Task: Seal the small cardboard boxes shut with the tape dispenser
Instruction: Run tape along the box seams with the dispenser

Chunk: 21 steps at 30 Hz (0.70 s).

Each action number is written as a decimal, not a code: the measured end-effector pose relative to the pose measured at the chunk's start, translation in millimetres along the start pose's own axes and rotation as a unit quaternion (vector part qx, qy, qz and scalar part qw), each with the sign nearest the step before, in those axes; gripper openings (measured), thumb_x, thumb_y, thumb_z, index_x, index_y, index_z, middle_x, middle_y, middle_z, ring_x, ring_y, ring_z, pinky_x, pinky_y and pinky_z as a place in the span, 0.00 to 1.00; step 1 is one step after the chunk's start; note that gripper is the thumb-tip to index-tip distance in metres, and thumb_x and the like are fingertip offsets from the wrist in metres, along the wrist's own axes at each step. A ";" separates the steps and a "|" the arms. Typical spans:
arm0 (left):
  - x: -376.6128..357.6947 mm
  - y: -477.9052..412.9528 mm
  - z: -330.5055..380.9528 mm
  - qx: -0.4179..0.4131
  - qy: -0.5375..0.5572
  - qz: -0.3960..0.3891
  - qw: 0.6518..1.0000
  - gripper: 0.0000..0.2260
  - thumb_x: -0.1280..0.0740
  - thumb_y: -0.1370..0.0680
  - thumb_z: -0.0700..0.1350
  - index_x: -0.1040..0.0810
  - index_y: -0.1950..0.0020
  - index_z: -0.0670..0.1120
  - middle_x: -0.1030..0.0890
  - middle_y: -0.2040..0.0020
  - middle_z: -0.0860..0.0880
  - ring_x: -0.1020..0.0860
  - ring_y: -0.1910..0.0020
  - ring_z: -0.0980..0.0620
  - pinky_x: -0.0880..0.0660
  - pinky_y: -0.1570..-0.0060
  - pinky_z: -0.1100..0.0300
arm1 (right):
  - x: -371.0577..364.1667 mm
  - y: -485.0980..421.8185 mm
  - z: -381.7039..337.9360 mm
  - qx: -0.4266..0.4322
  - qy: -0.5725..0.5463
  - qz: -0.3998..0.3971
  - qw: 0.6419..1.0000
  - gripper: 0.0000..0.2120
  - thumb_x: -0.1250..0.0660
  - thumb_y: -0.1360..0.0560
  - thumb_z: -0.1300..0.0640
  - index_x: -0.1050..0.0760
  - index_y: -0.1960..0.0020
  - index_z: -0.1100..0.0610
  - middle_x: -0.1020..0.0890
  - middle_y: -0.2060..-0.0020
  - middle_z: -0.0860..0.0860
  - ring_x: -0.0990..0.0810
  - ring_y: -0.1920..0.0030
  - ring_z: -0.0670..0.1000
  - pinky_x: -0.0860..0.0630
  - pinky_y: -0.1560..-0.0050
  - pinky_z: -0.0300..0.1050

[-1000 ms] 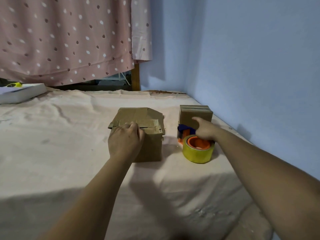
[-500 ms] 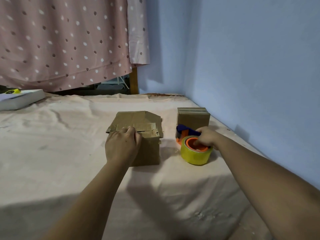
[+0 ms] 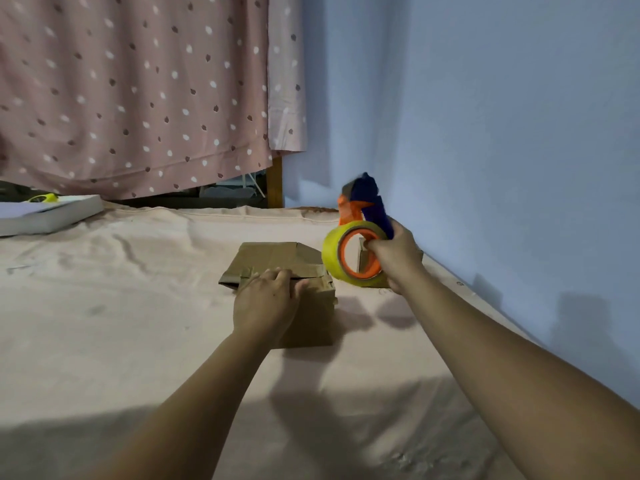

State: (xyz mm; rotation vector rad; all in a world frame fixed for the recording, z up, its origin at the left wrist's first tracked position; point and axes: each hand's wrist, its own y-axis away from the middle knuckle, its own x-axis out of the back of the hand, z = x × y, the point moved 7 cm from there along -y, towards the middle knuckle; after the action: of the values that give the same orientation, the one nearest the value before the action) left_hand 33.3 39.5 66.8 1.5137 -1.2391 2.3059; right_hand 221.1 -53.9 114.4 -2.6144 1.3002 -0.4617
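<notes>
A small cardboard box (image 3: 311, 317) sits mid-surface on a pink sheet, its top flaps folded down. My left hand (image 3: 265, 304) rests on its near top edge, fingers curled over the flaps. My right hand (image 3: 394, 259) grips the tape dispenser (image 3: 360, 237) by its blue handle and holds it in the air, to the right of the box. The dispenser has an orange frame and a yellowish tape roll. A second cardboard box (image 3: 363, 256) stands behind the dispenser, mostly hidden by the roll and my hand.
A white flat box (image 3: 48, 216) with a yellow item on it lies at the far left. A dotted pink curtain (image 3: 138, 95) hangs behind. The blue wall (image 3: 502, 133) runs close along the right edge of the sheet (image 3: 104, 323).
My right hand closed on the dispenser and lifted it off the sheet, turning it upright. My left hand stayed on the box.
</notes>
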 end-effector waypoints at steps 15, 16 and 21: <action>20.1 -9.9 -13.9 0.281 0.601 0.023 0.748 0.23 0.36 0.22 0.54 0.34 0.28 0.50 0.25 0.35 0.48 0.25 0.40 0.48 0.25 0.42 0.53 | -84.3 27.8 -39.4 0.248 0.243 -0.016 0.938 0.28 0.36 0.23 0.63 0.39 0.25 0.52 0.31 0.33 0.53 0.33 0.33 0.52 0.31 0.36 0.44; 18.5 -12.2 -13.9 0.291 0.617 0.025 0.731 0.21 0.36 0.22 0.54 0.31 0.30 0.50 0.23 0.38 0.48 0.24 0.41 0.47 0.25 0.41 0.50 | -85.9 29.8 -41.0 0.263 0.256 -0.017 0.930 0.28 0.36 0.23 0.63 0.39 0.25 0.52 0.31 0.33 0.53 0.33 0.34 0.53 0.31 0.35 0.45; 16.6 -22.1 -20.3 0.345 0.614 0.079 0.705 0.02 0.38 0.21 0.48 0.27 0.52 0.52 0.21 0.57 0.50 0.23 0.51 0.47 0.27 0.41 0.46 | -92.7 41.8 -50.0 0.326 0.302 -0.011 0.896 0.29 0.38 0.24 0.66 0.39 0.25 0.54 0.29 0.35 0.56 0.32 0.36 0.55 0.30 0.36 0.48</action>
State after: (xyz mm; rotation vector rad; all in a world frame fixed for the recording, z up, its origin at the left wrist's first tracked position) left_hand 21.6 62.7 89.4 -0.3833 -0.0872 2.9954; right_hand 119.7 -6.1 130.7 -1.9643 0.9863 -1.5055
